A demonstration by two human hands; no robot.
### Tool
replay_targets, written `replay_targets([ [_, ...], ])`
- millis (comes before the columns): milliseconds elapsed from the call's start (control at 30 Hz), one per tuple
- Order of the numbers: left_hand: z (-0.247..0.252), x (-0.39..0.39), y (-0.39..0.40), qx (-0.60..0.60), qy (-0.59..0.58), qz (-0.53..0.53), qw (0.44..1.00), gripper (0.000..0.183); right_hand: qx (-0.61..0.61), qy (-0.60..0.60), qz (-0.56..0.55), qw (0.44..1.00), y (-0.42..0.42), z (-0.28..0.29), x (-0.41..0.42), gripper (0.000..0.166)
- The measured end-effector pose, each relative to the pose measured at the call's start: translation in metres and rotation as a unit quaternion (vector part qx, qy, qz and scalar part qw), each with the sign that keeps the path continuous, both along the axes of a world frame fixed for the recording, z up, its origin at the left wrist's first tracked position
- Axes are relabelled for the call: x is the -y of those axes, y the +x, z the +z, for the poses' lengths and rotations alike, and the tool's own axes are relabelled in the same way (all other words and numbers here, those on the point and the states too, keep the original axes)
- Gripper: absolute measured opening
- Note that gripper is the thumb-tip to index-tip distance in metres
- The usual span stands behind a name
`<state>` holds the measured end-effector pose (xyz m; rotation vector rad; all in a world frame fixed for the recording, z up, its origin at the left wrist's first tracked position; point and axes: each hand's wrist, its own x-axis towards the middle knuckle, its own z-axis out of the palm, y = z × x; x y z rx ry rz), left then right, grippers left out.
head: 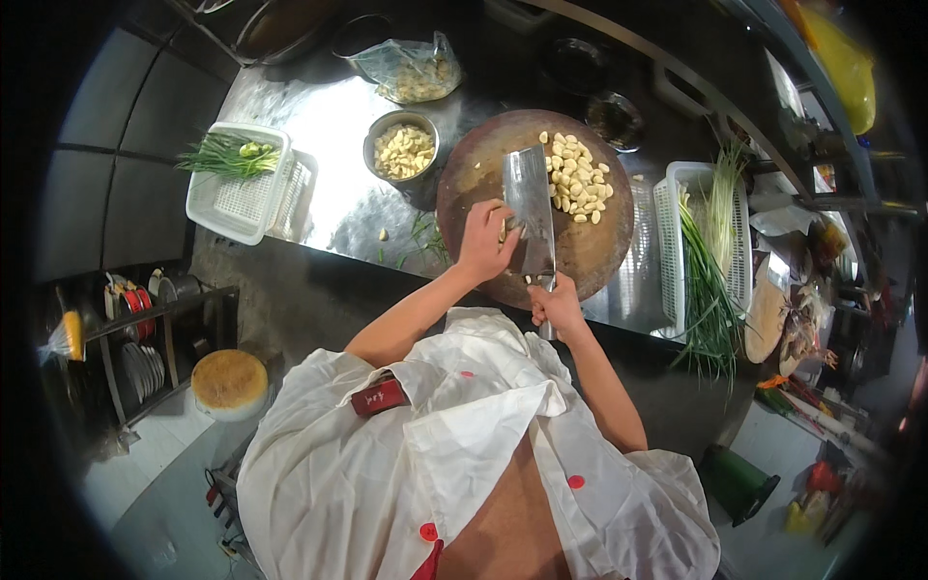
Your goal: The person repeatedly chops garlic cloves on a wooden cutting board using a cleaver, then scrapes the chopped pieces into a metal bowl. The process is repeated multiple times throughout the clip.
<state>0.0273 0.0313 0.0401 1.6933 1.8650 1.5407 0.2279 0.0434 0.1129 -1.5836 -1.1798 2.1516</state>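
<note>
A round wooden chopping block [471, 174] lies before me on the steel counter. My right hand [558, 308] grips the handle of a broad steel cleaver [528, 196], whose blade points away from me across the block. Just left of the blade, my left hand [489, 239] curls its fingers around what looks like a garlic clove [502, 230], partly hidden by the fingers. To the right of the cleaver, peeled garlic cloves [578, 177] lie in a loose pile. A metal bowl [370, 154] beyond the block's left side holds cut garlic [402, 151].
A plastic bag of pale pieces [420, 72] sits behind the bowl. White baskets flank the block: one with green herbs [243, 217] at left, one with long scallions [670, 246] at right. A dark glass-like dish [615, 119] stands behind the block. The counter's front edge [348, 257] runs before me.
</note>
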Motion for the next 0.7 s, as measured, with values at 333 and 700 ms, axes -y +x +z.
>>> replay_targets([
  [333,-0.068,-0.011,0.004,-0.103,-0.094,0.078,0.987,0.051,0.050,0.049,0.023,0.997,0.000,0.012,0.006,0.017],
  [700,-0.010,-0.005,0.027,-0.044,-0.051,-0.030,0.997,0.050,0.019,0.073,-0.020,0.997,-0.004,0.019,0.007,0.014],
])
